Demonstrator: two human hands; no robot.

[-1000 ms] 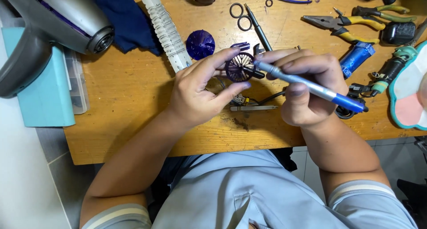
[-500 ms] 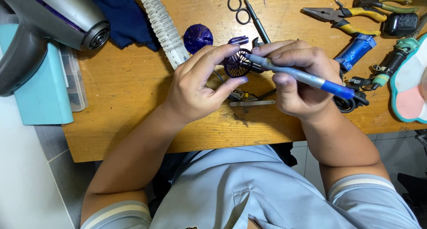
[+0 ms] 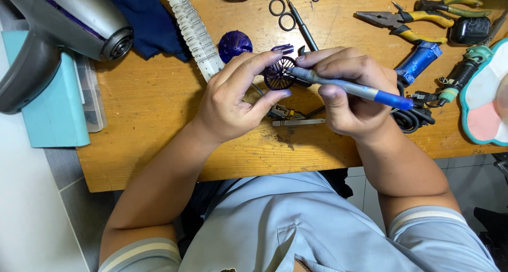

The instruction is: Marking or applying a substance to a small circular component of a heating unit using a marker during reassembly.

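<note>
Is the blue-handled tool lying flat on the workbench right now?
No, the right hand holds the blue-handled tool above the bench, its tip at the round grille part pinched by the left hand.

There is only one view, from a camera on the person's head. It looks steeply down over the chest and both forearms to the wooden table [image 3: 159, 118], so the far edge of the table is at the top of the picture. The camera is near: the left hand [image 3: 233, 100] and the right hand [image 3: 349, 92] are in the centre, and the floor shows at the lower left.
</note>
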